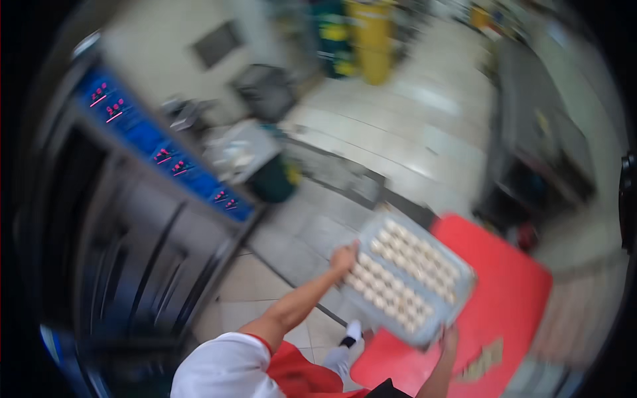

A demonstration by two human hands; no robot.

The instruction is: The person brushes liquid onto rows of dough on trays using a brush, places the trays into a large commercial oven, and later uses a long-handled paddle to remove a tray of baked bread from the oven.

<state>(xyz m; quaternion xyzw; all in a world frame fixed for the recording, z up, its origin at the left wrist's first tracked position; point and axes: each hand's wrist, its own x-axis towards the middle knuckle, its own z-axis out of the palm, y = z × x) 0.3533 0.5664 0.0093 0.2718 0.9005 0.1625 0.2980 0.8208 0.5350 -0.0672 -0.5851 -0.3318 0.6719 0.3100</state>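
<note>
A grey metal tray (pixel 371 308) carries several rows of small, pale round pieces (pixel 397 235), perhaps dough, in two blocks. My left hand (pixel 344 259) grips the tray's left edge. My right hand (pixel 448 337) holds its lower right edge, partly hidden and blurred. Beneath and to the right of the tray is a red tabletop (pixel 504 272), with a small tan piece (pixel 484 361) near its front.
A steel oven (pixel 93 252) with a blue display panel stands at left. Grey bins (pixel 262 93), a dark green bin (pixel 279 186) and yellow containers (pixel 368 46) stand farther back. A dark steel unit (pixel 531 132) is at right, beside the tiled floor (pixel 411 119).
</note>
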